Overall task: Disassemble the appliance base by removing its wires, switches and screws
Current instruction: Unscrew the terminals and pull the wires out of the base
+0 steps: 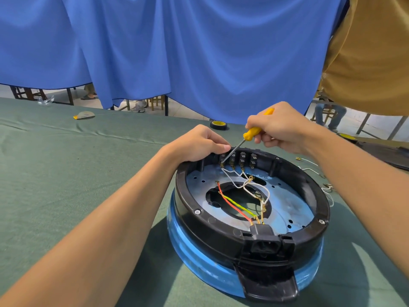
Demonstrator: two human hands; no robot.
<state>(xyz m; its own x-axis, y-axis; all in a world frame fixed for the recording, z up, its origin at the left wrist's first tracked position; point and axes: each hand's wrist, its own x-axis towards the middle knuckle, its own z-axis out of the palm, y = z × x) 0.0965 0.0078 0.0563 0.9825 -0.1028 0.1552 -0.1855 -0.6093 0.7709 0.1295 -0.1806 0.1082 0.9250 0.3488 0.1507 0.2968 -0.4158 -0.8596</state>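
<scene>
The appliance base (212, 229) sits upside down on the green cloth (66, 173), near and right of centre, power socket (264, 242) on its near side. Its row of four switches (238, 159) stands on the far inner wall, right under both hands, white wires (243, 183) trailing from them toward the middle. The left hand (199, 142) curls over the far rim and grips it, thumb just beside the leftmost switch, so it is the nearer hand. The right hand (278, 129) is wrapped round a yellow-handled screwdriver (254, 131) whose long axis slants from far right down to the left, tip at that leftmost switch's terminal. No brand or label reads; any print on the tape roll (218, 124) is too small
</scene>
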